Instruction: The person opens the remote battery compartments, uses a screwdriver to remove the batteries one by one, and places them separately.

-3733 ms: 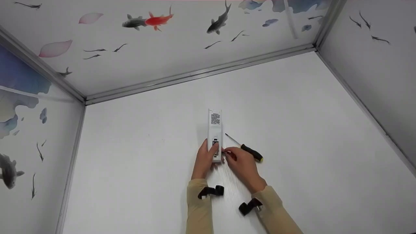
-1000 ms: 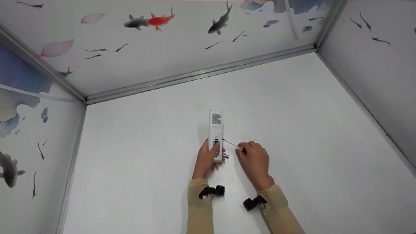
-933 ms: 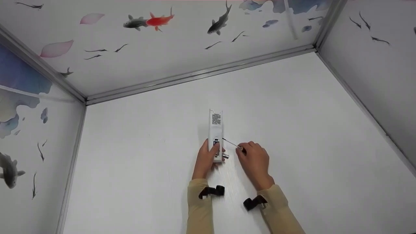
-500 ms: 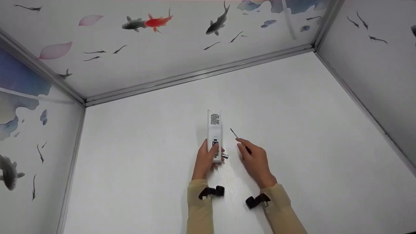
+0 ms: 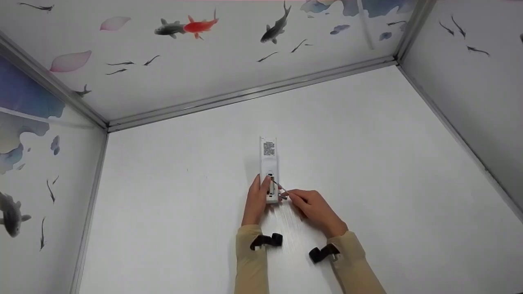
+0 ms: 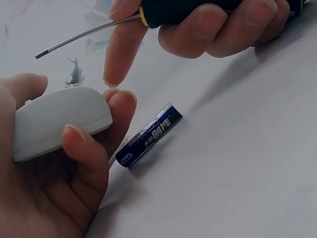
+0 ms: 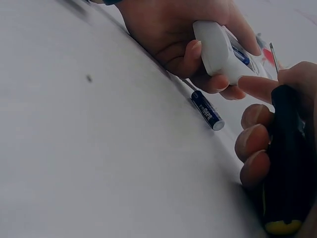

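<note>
My left hand (image 5: 255, 204) grips a white remote control (image 5: 269, 161), back side up, its thumb beside the uncovered battery compartment. In the right wrist view a blue battery (image 7: 240, 55) sits inside that compartment. My right hand (image 5: 318, 208) holds a screwdriver (image 7: 287, 158) by its dark handle with a yellow end. Its thin metal shaft points at the compartment in the head view, the tip overlapping its upper part. A loose blue AAA battery (image 6: 148, 135) lies on the table just right of the remote, below my right fingers.
The white table (image 5: 184, 212) spreads around both hands. Metal-framed panels with painted fish (image 5: 273, 30) enclose it at the back and sides. Black camera mounts (image 5: 266, 241) sit on both wrists, over tan sleeves (image 5: 250, 265).
My right hand left the loose battery beside the remote and picked the screwdriver up off the table. It turned the screwdriver and brought it left to the compartment. My left thumb shifted off the compartment's middle.
</note>
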`<act>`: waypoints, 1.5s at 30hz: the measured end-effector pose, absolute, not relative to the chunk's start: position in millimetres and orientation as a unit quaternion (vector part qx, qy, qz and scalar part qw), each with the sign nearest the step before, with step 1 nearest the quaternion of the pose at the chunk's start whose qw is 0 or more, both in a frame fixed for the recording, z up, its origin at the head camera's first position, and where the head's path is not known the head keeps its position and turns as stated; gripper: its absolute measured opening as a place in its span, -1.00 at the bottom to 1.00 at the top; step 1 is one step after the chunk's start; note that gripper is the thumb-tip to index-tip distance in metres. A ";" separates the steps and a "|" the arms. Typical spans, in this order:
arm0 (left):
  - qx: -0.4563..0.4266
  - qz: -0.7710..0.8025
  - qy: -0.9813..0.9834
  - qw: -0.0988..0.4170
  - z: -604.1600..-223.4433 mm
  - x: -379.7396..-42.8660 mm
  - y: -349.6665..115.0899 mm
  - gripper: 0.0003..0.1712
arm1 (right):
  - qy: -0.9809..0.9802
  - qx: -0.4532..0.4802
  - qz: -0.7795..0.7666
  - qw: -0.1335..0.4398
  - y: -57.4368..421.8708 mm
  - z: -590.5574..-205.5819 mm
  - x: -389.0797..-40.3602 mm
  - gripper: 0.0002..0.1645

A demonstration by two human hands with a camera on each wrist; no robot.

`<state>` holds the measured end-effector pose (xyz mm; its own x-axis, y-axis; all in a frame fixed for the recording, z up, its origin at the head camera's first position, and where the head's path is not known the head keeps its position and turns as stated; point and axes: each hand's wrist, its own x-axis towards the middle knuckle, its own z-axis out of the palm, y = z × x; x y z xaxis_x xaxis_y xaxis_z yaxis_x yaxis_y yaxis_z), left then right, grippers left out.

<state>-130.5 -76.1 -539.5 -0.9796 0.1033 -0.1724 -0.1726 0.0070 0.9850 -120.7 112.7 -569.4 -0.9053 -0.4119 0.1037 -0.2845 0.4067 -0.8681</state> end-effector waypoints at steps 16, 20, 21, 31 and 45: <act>-0.038 0.713 0.699 0.049 -542.1 -129.4 -72.9 -0.64 | 0.798 -0.191 -0.547 0.166 103.7 -565.2 -113.5 -0.67; -0.031 0.730 0.681 0.039 -542.6 -130.7 -72.3 -0.59 | 0.799 -0.192 -0.546 0.163 101.2 -550.2 -110.1 -0.70; -0.028 0.734 0.678 0.033 -542.2 -130.6 -72.4 -0.58 | 0.799 -0.195 -0.546 0.161 100.8 -544.9 -108.9 -0.70; -0.010 0.722 0.692 0.017 -539.7 -129.0 -73.5 -0.47 | 0.805 -0.193 -0.537 0.163 101.9 -564.8 -113.9 -0.67; -0.016 0.711 0.703 -0.018 -539.9 -128.1 -71.1 -0.37 | 0.792 -0.169 -0.562 0.166 101.1 -569.1 -115.3 -0.65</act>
<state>-128.1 -71.1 -539.9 -0.9988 -0.0480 0.0032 0.0038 -0.0122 0.9999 -115.3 101.1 -569.1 -0.8877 -0.4544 -0.0743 -0.0802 0.3114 -0.9469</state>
